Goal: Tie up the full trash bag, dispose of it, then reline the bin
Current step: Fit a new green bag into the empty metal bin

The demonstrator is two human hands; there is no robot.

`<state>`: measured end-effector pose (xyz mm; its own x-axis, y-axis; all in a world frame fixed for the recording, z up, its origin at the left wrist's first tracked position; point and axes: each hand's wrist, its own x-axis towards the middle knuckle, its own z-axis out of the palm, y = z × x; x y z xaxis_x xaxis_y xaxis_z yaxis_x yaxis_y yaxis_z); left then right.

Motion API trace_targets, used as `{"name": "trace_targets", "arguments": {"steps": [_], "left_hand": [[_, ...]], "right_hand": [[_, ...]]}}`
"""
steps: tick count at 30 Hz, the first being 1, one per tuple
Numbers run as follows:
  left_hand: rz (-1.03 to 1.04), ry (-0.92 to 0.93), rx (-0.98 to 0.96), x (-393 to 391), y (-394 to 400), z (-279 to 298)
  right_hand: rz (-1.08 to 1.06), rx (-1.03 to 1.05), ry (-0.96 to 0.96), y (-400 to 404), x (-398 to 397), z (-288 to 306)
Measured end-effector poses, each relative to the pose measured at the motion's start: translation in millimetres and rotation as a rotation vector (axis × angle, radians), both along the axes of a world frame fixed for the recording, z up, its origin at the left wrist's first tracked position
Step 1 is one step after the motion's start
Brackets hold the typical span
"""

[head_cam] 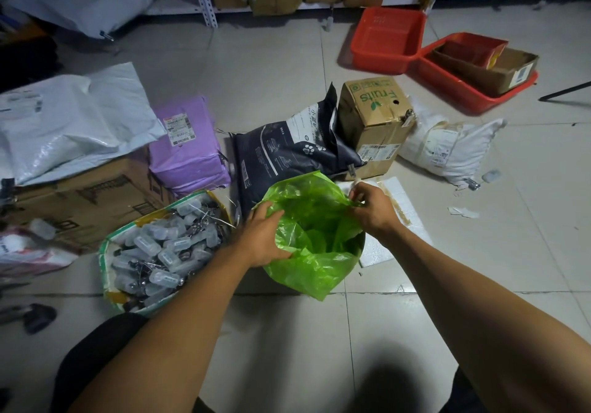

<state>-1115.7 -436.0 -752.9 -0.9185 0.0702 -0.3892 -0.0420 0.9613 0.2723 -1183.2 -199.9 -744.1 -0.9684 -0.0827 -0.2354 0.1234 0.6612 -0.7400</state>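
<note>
Both hands are shown at the mouth of a green bag (315, 236) seated in a bin (360, 246), of which only a dark strip of rim is visible on the right side. The left hand (262, 236) is laid over the bag's left edge with fingers bent loosely onto the film; whether the film is actually gripped cannot be told. The right hand (372, 207) is closed in a pinch on the bag's far right edge, which is drawn up and outward.

The bag appears thin, empty and open, so the step in hand is judged to be the relining of the bin. The near edge is already draped over the bin's front; the far edge stands raised. The next move would call for the rim film to be spread and folded down around the bin's whole circumference, and the bag's bottom pressed in.

Left of the bin a container of small plastic cases (160, 249) is seen; behind it, a dark printed sack (287, 153) lies on the floor.
</note>
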Motion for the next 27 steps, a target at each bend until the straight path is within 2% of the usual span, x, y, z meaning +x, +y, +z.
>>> {"name": "trace_targets", "arguments": {"steps": [7,12,18,24,27], "left_hand": [[-0.020,-0.094,0.137,4.3,-20.9,-10.6],[-0.112,-0.155,0.064,11.8,-26.4,-16.1],[-0.137,-0.096,-0.035,16.8,-27.8,-17.4],[0.080,-0.033,0.025,16.3,-27.4,-23.6],[0.116,-0.029,0.132,11.9,-26.6,-24.2]], "right_hand": [[-0.006,0.129,-0.006,15.6,-0.7,-4.4],[-0.023,0.180,-0.022,17.8,6.9,-4.4],[0.113,-0.030,-0.188,21.0,8.2,-0.3],[0.238,-0.121,-0.427,30.5,16.3,11.5],[0.186,-0.112,-0.431,32.7,15.4,4.0]]}}
